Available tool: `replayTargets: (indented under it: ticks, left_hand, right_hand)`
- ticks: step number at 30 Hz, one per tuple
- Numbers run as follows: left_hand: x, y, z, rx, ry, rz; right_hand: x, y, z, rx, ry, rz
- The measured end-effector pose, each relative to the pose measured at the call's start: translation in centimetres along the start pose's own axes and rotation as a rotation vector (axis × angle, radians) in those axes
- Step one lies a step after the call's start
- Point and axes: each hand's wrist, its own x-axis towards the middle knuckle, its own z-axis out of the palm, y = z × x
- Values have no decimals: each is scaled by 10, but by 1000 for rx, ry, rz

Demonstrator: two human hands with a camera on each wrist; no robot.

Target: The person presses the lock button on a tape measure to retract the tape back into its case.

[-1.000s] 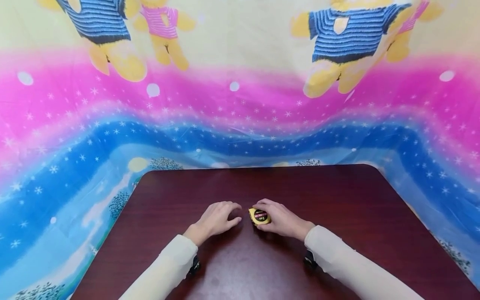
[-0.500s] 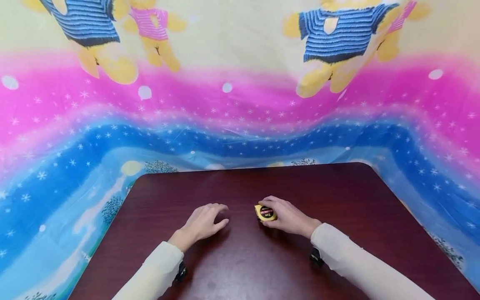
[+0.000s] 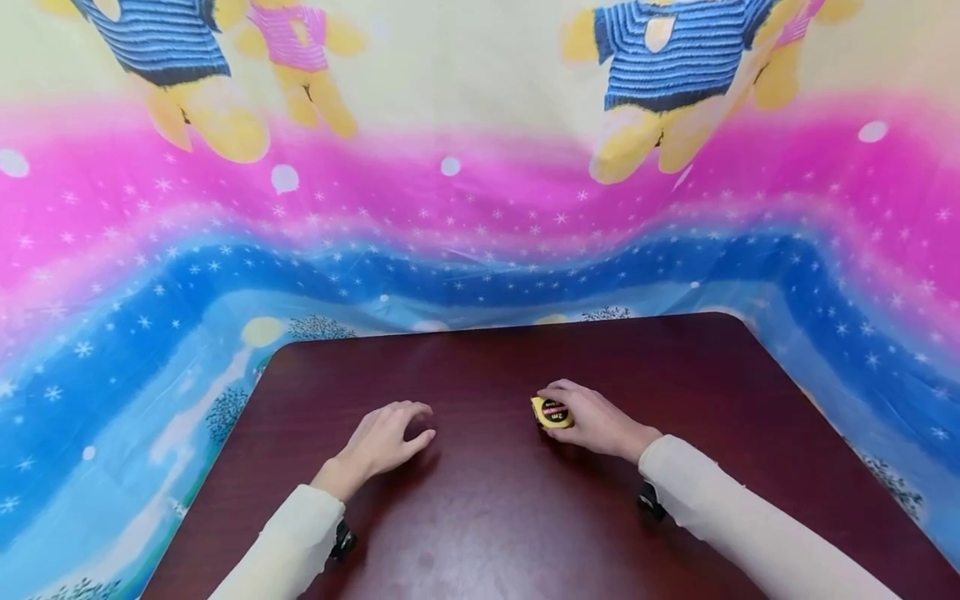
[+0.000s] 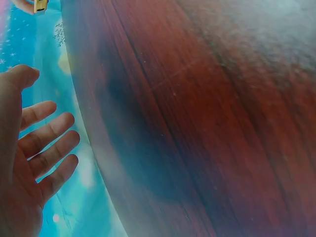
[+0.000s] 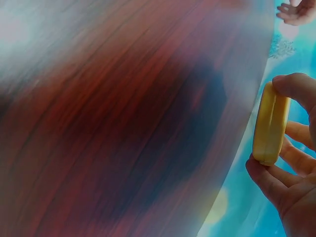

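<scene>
A yellow tape measure [image 3: 552, 412] with a black round label marked 2m is held by my right hand [image 3: 596, 421], thumb on one side and fingers on the other. In the right wrist view the tape measure [image 5: 271, 124] shows its narrow yellow edge, pinched between thumb and fingertips. My left hand [image 3: 382, 437] hovers over the table's left half, fingers loosely bent, holding nothing. The left wrist view shows the same left hand [image 4: 39, 143] with its fingers spread apart. A wide gap separates the two hands.
A dark red-brown wooden table [image 3: 480, 517] with rounded far corners lies beneath both hands. Behind and beside it hangs a printed cloth [image 3: 465, 225] with bears and snowflakes. Black wrist straps [image 3: 342, 542] show under the pale sleeves [image 3: 292, 533].
My hands have moved apart: the right one went rightward with the tape measure in its grip, the left one leftward with nothing in it. The head view has shifted slightly.
</scene>
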Motion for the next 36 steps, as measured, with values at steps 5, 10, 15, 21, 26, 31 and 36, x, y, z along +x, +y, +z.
replayTargets:
  ticks: [5, 10, 15, 21, 26, 31, 36]
  left_hand:
    - [-5, -4, 3, -2, -8, -11]
    - [-12, -7, 6, 6, -20, -16]
    - [-13, -9, 5, 9, 8, -5]
    - [-15, -12, 2, 9, 8, -13]
    - [-19, -14, 1, 1, 9, -31]
    - [-20, -16, 1, 17, -4, -27]
    - [-22, -15, -1, 22, 0, -23]
  right_hand:
    - [-1, 11, -3, -21, 8, 4]
    - [-4, 19, -2, -7, 2, 23]
    - [-6, 26, -3, -11, 21, 41]
    - [-5, 34, -5, -31, 39, 32]
    - [-3, 41, -4, -43, 41, 23]
    - [-3, 44, -5, -53, 33, 30]
    - [-4, 46, -4, -49, 31, 50]
